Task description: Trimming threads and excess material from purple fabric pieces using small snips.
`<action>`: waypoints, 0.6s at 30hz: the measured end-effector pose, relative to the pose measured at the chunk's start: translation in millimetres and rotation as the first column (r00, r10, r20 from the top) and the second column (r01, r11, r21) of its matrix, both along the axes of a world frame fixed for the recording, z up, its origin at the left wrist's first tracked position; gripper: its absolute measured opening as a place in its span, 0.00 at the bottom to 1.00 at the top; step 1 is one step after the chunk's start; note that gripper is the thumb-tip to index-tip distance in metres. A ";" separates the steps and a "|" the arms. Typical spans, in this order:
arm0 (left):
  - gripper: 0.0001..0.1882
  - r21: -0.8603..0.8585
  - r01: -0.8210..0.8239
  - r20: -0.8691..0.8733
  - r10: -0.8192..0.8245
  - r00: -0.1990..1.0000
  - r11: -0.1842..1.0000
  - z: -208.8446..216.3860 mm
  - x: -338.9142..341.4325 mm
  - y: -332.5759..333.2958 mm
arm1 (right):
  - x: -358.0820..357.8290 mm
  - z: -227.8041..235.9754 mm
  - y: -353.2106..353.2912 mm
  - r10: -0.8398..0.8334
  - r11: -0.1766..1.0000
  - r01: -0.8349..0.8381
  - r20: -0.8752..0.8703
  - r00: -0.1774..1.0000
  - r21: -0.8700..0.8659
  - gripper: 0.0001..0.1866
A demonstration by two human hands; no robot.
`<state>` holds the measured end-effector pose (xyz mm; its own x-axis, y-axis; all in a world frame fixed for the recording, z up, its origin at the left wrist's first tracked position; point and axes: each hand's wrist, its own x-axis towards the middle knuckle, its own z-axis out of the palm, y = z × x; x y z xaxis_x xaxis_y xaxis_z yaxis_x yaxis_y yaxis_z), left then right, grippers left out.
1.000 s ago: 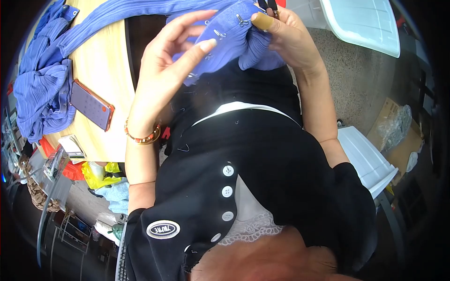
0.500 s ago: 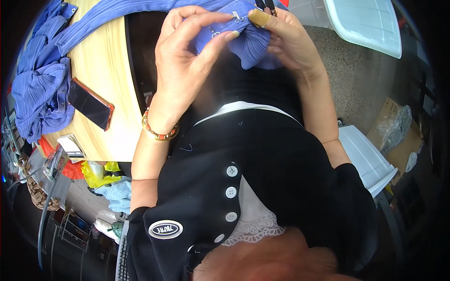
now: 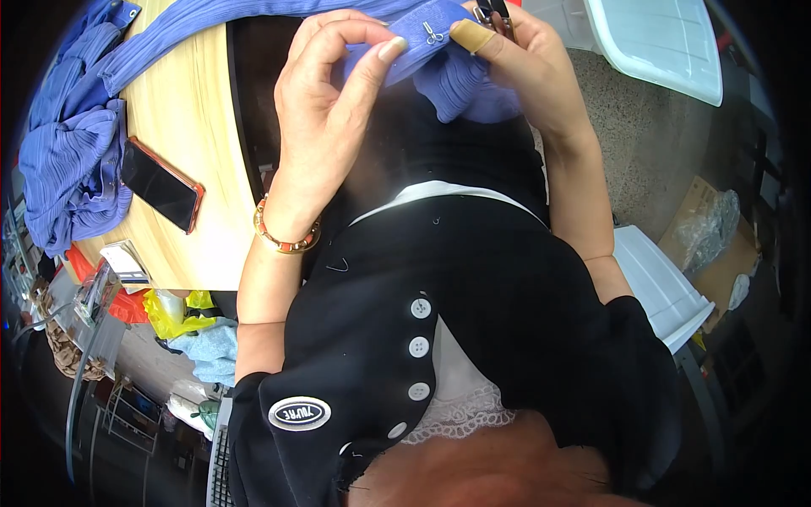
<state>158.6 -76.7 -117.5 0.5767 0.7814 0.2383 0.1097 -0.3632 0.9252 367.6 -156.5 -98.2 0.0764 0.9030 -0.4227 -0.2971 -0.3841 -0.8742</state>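
A blue ribbed garment (image 3: 456,84) is held up between my hands at the top of the view. My left hand (image 3: 325,110) pinches the edge of its smooth band between thumb and fingers. On that band sits a small silver metal hook (image 3: 433,34), close to my right thumb. My right hand (image 3: 536,72), with a tan wrap on the thumb, grips the bunched cloth from the right. A black tool with metal parts (image 3: 497,15) shows in the right hand's fingers; its kind is unclear, being cut off by the top edge.
On the wooden table (image 3: 182,84) to the left lie more blue ribbed cloth (image 3: 72,177) and a phone (image 3: 162,184) in an orange-edged case. Pale plastic bins (image 3: 659,46) stand at right, near cardboard (image 3: 701,220) with clear wrap. Plastic bags (image 3: 173,313) lie below the table.
My left fingers have moved back to the left from beside the hook, and the band is now stretched flatter. A second metal piece near the left fingertips no longer shows.
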 end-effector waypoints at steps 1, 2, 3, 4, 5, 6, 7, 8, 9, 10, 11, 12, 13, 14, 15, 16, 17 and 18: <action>0.06 -0.040 0.003 0.023 -0.002 1.000 0.999 -0.4 -0.6 -0.7 | -4.3 3.7 -0.6 -0.058 0.991 0.045 0.101 0.993 0.123 0.11; 0.06 -0.079 0.007 0.045 -0.004 0.999 0.997 -0.2 -1.3 -1.5 | -8.2 6.0 -0.2 -0.127 0.966 0.077 0.192 0.973 0.248 0.16; 0.06 -0.078 0.009 0.046 -0.005 0.999 0.997 -1.3 -2.1 -1.0 | -13.3 -10.4 1.5 -0.228 0.899 0.143 0.164 0.960 0.413 0.23; 0.06 -0.119 0.021 0.083 -0.011 0.997 0.993 -3.3 -3.1 0.3 | -12.4 -7.5 -2.7 -0.230 0.898 0.144 0.165 0.959 0.416 0.23; 0.06 -0.159 0.023 0.115 -0.005 0.993 0.987 -5.2 -5.7 0.2 | -13.5 1.8 -7.2 -0.224 0.901 0.036 0.393 0.892 0.431 0.22; 0.06 -0.167 0.018 0.110 0.000 0.994 0.986 -6.8 -5.9 1.4 | -11.0 9.7 -9.6 -0.213 0.909 -0.069 0.599 0.772 0.412 0.21; 0.06 -0.185 0.013 0.117 0.009 0.993 0.983 -8.2 -5.9 2.4 | -2.6 14.6 -12.7 -0.107 0.922 -0.217 0.749 0.654 0.321 0.24; 0.07 -0.194 0.021 0.133 0.005 0.991 0.981 -9.3 -4.5 1.5 | -2.6 4.7 -15.5 -0.173 0.888 -0.228 0.748 0.641 0.400 0.19; 0.07 -0.192 0.023 0.134 0.003 0.991 0.981 -9.9 -4.6 0.9 | -5.0 -7.4 -16.9 -0.236 0.845 -0.244 0.740 0.630 0.476 0.15; 0.07 -0.222 0.019 0.149 0.014 0.989 0.975 -10.9 -5.0 0.5 | -10.3 -14.1 -18.3 -0.275 0.842 -0.161 0.666 0.693 0.515 0.17; 0.07 -0.252 0.016 0.161 0.026 0.987 0.968 -12.5 -6.3 0.7 | -13.5 -15.7 -20.4 -0.235 0.858 -0.188 0.690 0.684 0.478 0.17; 0.07 -0.252 0.017 0.159 0.024 0.987 0.967 -14.5 -7.5 1.1 | -16.0 -16.9 -22.3 -0.194 0.872 -0.214 0.712 0.675 0.440 0.16; 0.08 -0.298 0.009 0.176 0.046 0.983 0.955 -16.6 -8.7 1.6 | -16.9 -19.5 -23.6 -0.143 0.893 -0.232 0.732 0.666 0.385 0.16; 0.08 -0.343 0.000 0.190 0.070 0.979 0.939 -16.5 -9.4 1.5 | -17.2 -20.0 -23.2 -0.142 0.893 -0.230 0.729 0.669 0.386 0.16; 0.08 -0.343 -0.002 0.185 0.069 0.980 0.939 -14.2 -10.1 1.2 | -17.4 -20.3 -22.4 -0.129 0.896 -0.233 0.725 0.676 0.377 0.16; 0.09 -0.361 -0.018 0.142 0.074 0.987 0.932 -9.8 -10.4 0.6 | -17.6 -21.2 -21.8 -0.116 0.899 -0.236 0.720 0.684 0.369 0.16; 0.09 -0.377 -0.031 0.099 0.074 0.992 0.926 -7.3 -10.2 0.9 | -18.6 -24.7 -21.4 -0.120 0.900 -0.230 0.717 0.686 0.371 0.16; 0.09 -0.376 -0.029 0.094 0.069 0.993 0.926 -7.8 -10.6 0.4 | -20.0 -30.1 -21.2 -0.118 0.904 -0.198 0.669 0.734 0.378 0.17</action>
